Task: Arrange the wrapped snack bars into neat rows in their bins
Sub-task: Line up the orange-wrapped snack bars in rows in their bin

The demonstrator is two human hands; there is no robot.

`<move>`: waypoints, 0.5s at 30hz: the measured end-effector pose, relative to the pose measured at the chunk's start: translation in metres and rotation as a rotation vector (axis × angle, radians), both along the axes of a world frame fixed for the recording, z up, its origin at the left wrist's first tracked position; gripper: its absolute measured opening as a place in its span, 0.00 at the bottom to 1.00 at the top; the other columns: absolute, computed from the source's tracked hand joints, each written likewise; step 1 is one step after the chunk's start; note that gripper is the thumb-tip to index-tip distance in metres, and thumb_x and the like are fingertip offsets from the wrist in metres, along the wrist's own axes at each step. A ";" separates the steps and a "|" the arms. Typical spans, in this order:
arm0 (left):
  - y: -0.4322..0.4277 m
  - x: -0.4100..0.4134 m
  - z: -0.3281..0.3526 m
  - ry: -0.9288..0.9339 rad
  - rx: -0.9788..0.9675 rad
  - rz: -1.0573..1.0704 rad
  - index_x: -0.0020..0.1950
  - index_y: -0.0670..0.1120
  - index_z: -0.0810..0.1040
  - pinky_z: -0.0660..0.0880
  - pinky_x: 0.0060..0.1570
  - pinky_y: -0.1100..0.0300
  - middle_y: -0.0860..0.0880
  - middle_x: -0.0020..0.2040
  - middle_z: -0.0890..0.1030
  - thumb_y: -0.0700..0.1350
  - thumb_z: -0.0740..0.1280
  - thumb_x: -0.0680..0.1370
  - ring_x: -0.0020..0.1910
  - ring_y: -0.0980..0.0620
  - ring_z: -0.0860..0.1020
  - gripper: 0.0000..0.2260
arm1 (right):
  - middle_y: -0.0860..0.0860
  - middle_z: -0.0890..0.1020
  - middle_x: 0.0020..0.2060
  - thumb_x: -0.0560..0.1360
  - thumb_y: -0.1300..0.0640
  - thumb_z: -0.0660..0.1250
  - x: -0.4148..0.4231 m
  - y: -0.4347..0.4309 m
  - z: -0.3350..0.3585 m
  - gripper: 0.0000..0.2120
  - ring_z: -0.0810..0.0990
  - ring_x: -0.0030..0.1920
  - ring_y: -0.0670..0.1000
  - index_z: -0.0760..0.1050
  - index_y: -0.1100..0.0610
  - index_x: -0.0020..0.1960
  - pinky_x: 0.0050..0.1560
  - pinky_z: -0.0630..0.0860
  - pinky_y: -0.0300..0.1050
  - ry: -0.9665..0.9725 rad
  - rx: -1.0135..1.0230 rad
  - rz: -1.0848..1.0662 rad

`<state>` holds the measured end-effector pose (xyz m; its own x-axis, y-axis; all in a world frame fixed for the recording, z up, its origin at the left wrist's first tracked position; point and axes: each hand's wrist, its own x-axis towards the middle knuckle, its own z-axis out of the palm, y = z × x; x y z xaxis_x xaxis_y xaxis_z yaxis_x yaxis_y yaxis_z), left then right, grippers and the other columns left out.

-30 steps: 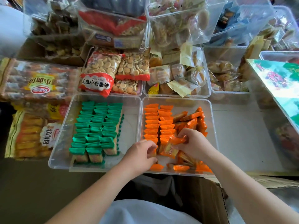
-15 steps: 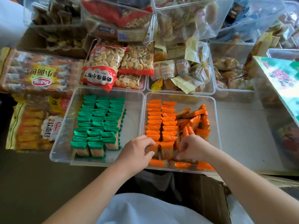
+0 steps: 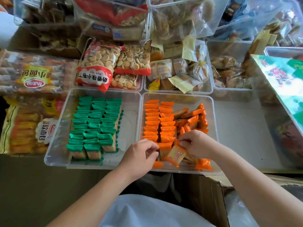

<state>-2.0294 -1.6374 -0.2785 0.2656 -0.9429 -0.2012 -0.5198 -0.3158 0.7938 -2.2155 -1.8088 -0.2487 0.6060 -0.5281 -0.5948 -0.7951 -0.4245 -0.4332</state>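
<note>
Pinching an orange foil-wrapped snack bar (image 3: 176, 154), the right grip (image 3: 198, 142) holds it tilted inside the clear plastic bin (image 3: 215, 125).
Just left, the left grip (image 3: 141, 155) curls against the neat orange rows (image 3: 158, 123); whether it holds one is unclear.

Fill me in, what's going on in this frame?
A person is lining up orange bars in the right bin. Two neat rows run along its left side; a loose pile lies to their right. The right hand pinches a tilted bar at the rows' near end. The left hand curls its fingers beside it; whether it grips anything is hidden. In the left bin, green bars stand in three tidy rows.
</note>
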 end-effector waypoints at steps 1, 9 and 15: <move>-0.002 -0.002 0.001 0.022 0.008 -0.011 0.54 0.51 0.85 0.78 0.50 0.64 0.59 0.50 0.81 0.42 0.73 0.78 0.50 0.60 0.80 0.06 | 0.45 0.83 0.51 0.84 0.54 0.64 -0.001 -0.002 0.006 0.10 0.80 0.50 0.49 0.83 0.49 0.61 0.50 0.74 0.40 -0.036 -0.003 -0.031; -0.017 -0.024 0.017 0.308 0.067 0.038 0.60 0.63 0.78 0.80 0.55 0.63 0.58 0.54 0.83 0.43 0.75 0.78 0.54 0.63 0.81 0.18 | 0.38 0.81 0.42 0.84 0.54 0.64 -0.007 0.005 0.039 0.09 0.78 0.37 0.36 0.83 0.50 0.57 0.35 0.70 0.28 -0.284 0.063 -0.235; -0.018 -0.025 0.027 0.406 0.087 0.020 0.57 0.58 0.84 0.80 0.53 0.64 0.60 0.51 0.87 0.39 0.73 0.80 0.51 0.62 0.84 0.14 | 0.39 0.81 0.56 0.80 0.49 0.71 -0.017 0.011 0.046 0.17 0.80 0.51 0.38 0.77 0.44 0.68 0.47 0.75 0.29 -0.295 0.088 -0.189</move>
<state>-2.0541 -1.6550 -0.2512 0.1661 -0.9131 -0.3725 -0.1631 -0.3980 0.9028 -2.2322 -1.7981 -0.2028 0.6551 -0.6017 -0.4569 -0.6910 -0.2327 -0.6844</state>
